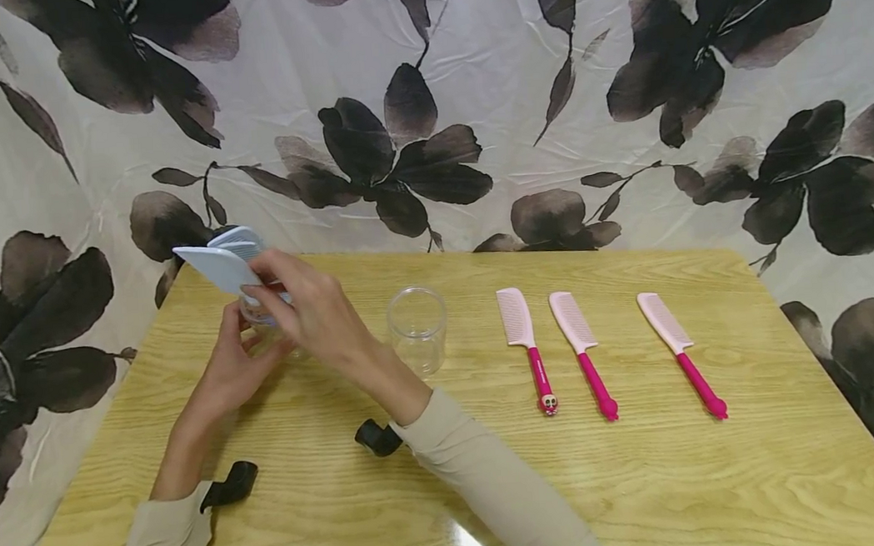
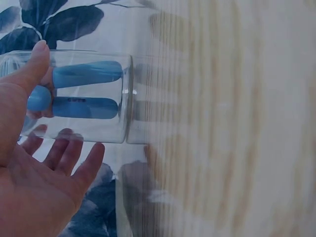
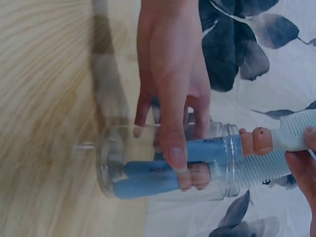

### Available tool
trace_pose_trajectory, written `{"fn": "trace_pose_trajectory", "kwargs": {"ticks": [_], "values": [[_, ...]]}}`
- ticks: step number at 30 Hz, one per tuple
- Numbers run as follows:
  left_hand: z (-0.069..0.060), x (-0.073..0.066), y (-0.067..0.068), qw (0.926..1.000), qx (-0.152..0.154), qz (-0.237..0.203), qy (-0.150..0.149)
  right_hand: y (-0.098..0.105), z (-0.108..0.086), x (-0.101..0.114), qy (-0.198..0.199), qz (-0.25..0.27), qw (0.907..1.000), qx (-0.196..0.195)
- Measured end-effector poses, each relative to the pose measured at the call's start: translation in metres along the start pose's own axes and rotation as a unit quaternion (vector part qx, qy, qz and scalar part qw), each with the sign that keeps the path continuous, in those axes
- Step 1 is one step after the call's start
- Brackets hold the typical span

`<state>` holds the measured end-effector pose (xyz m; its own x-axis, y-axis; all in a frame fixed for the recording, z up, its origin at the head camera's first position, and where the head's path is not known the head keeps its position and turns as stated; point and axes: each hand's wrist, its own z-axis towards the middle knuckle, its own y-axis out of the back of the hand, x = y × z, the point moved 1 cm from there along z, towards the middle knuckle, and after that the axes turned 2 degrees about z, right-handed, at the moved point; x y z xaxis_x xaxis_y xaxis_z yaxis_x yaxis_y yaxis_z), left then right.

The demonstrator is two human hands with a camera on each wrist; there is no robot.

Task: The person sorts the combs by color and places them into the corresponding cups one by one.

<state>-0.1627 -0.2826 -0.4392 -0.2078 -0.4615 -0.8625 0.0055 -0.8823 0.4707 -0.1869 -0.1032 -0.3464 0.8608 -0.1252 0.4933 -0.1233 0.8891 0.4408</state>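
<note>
At the table's left, my left hand [image 1: 235, 360] steadies a clear jar [image 3: 104, 165], thumb on one side and fingers on the other. Between its thumb and fingers, my right hand [image 1: 318, 301] pinches a light blue comb [image 3: 291, 139] just above the jar's mouth. That comb's handle [image 3: 212, 148] reaches down inside the jar, higher than the others. Two more blue comb handles [image 2: 85, 107] stand lower in the jar, near its base. In the head view the pale comb heads [image 1: 219, 268] fan out above the rim, and the hands cover most of the jar.
A second clear jar [image 1: 419, 341] stands just right of my right hand. Farther right lie three pink combs: one comb [image 1: 517, 318], another comb [image 1: 575, 323] and a third comb [image 1: 664, 322]. Floral cloth [image 1: 536, 167] hangs behind the wooden table [image 1: 683, 483].
</note>
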Motion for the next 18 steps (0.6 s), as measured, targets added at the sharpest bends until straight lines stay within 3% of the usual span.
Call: {"fn": "trace_pose_trajectory", "kwargs": {"ticks": [8, 15, 18], "values": [[0.001, 0.001, -0.002, 0.9999, -0.006, -0.006, -0.006, -0.008, -0.001, -0.002, -0.007, -0.074, 0.9972, 0.011], [0.002, 0.002, -0.003, 0.9999, -0.010, 0.000, -0.006, -0.016, -0.009, -0.009, -0.110, -0.122, 0.9844, 0.062], [0.001, 0.002, -0.002, 0.9999, -0.011, -0.004, -0.003, -0.016, -0.010, -0.009, -0.129, -0.128, 0.9806, 0.072]]}}
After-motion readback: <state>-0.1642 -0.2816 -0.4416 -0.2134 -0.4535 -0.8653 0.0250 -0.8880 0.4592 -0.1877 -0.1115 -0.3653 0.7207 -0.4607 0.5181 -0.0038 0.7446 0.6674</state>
